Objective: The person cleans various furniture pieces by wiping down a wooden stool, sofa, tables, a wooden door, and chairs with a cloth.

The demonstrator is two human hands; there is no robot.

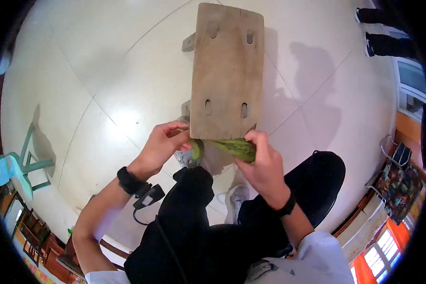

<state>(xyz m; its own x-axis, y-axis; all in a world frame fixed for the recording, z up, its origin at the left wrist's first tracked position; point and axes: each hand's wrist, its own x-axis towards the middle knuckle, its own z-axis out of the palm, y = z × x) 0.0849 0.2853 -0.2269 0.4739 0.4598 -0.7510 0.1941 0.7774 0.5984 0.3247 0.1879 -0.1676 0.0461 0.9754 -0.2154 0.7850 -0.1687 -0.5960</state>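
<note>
bunched green material [240, 148] at bench [227, 71] end

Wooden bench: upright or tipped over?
Upright: the wooden bench's broad top faces the camera, with legs showing beneath its left edge, over the floor.

Bright indoor light; glare spot on floor [142, 85], left. Soft shadows right. Edges curve, darkened corners. Far-right shadow diffuse.

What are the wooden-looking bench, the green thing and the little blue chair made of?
The bench looks like plain wood: brown, with streaky grain and small cracks. The green thing could be cloth, since it bunches and folds, but I can't be sure. The blue chair seems smooth plastic, from its even colour.
</note>
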